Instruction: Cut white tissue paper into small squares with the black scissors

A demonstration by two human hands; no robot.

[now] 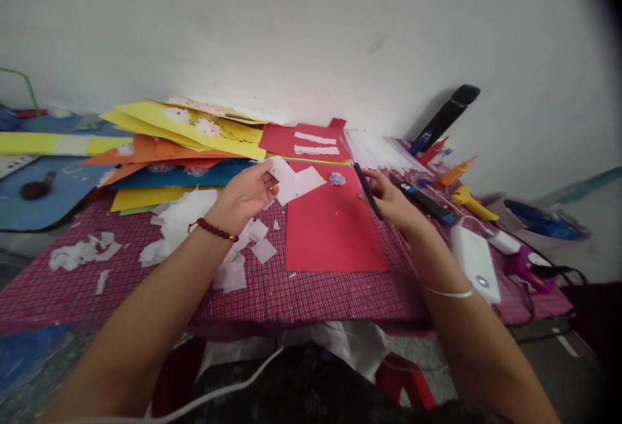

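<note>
My left hand (247,194) is closed on a piece of white paper (297,181), held up just above the table's checked cloth. My right hand (391,202) grips black-handled scissors (364,184), their blades pointing up and away toward the wall. Between the two hands a red sheet of card (333,233) lies flat, with a small pale paper flower (337,179) on its far end. White paper scraps (233,255) lie scattered under and beside my left wrist.
Stacked yellow, orange, blue and red card sheets (189,135) lie at the back left. On the right are a white power bank (475,262), a yellow glue gun (469,200), a pink tool (527,268), pens and cables. The checked tablecloth (315,294) ends at the near edge.
</note>
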